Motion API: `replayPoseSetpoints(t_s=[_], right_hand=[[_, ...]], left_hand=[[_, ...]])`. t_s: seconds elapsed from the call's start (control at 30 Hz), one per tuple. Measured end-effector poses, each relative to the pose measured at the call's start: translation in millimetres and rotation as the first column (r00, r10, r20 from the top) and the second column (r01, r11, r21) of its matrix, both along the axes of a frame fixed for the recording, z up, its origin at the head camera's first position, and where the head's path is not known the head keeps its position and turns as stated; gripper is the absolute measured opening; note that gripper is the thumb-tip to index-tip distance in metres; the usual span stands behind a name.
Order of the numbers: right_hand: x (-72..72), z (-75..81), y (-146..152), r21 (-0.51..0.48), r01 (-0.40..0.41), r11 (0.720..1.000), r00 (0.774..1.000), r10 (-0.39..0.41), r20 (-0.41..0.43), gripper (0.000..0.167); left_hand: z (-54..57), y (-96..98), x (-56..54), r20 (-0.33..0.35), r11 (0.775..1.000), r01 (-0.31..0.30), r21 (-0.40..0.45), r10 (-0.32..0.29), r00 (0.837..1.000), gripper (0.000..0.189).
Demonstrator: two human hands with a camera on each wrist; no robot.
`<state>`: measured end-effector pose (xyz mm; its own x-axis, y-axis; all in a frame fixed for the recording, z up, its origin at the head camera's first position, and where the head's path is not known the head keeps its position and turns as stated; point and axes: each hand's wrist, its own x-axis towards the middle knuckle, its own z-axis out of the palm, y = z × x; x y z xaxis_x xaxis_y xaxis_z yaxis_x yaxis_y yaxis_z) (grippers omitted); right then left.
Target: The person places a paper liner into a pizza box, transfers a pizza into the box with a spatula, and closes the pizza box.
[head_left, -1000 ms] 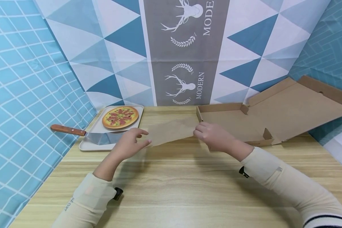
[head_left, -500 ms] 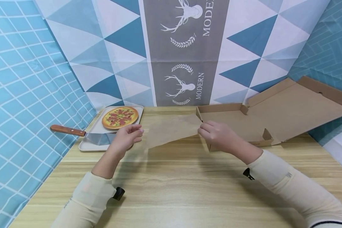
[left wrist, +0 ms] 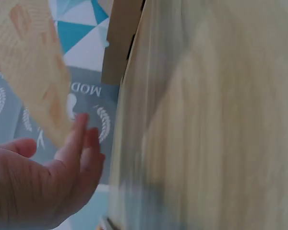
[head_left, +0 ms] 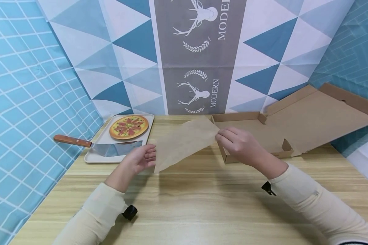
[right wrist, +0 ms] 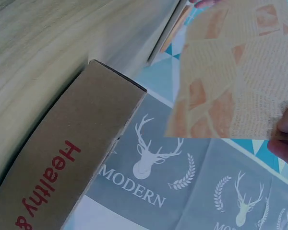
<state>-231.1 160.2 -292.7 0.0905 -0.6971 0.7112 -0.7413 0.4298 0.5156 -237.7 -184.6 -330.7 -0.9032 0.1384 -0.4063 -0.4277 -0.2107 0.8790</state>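
Note:
A thin brown paper sheet (head_left: 187, 141) hangs tilted above the table, its lower left corner dipping. My right hand (head_left: 237, 144) pinches its right edge between thumb and fingers, just in front of the cardboard pizza box (head_left: 242, 132). Beside the sheet's left edge is my left hand (head_left: 139, 158), with fingers loosely extended and thumb apart; in the left wrist view the paper's corner overlaps its fingertips. Orange patches and rows of print show on the paper (right wrist: 240, 72) in the right wrist view.
A pizza (head_left: 128, 127) lies on a pale tray (head_left: 102, 136) at the back left. A wooden-handled spatula (head_left: 73, 140) rests across the tray, its handle jutting out left. The box's lid (head_left: 322, 112) leans open at the right. A patterned backdrop (head_left: 199, 58) stands behind the table.
My right hand has shifted slightly right, lifting and tilting the paper sheet. My left hand drew back left, then turned its fingers toward the sheet's left edge.

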Motion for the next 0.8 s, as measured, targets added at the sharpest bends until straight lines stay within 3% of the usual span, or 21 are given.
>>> replayPoseSetpoints(t_s=[0.17, 0.33, 0.5, 0.63, 0.8], right_hand=[[2.6, 0.0, -1.7, -0.076, -0.082, 0.994, 0.995, 0.077, -0.068, 0.02], [3.6, -4.1, -1.0, -0.143, -0.134, 0.981, 0.986, 0.117, -0.117, 0.016], [4.0, -9.6, 3.2, -0.166, -0.113, 0.98, 0.99, 0.097, -0.103, 0.015], [0.9, -14.4, 9.9, -0.179, -0.085, 0.98, 0.996, 0.078, -0.044, 0.016], [-5.1, -20.6, 25.0, -0.215, 0.003, 0.977, 0.988, 0.031, 0.151, 0.015]], left_hand=[[0.8, 5.3, 2.6, -0.015, 0.996, -0.04, 0.085, 0.042, 0.999, 0.009], [7.9, 7.5, 3.0, -0.083, 0.985, -0.115, 0.132, 0.126, 0.988, 0.016], [16.6, 4.5, 5.6, -0.115, 0.966, -0.171, 0.195, 0.196, 0.974, 0.019], [21.7, 3.3, 6.8, -0.125, 0.954, -0.19, 0.233, 0.224, 0.967, 0.02], [26.7, 0.7, 6.6, -0.127, 0.939, -0.205, 0.276, 0.247, 0.961, 0.019]])
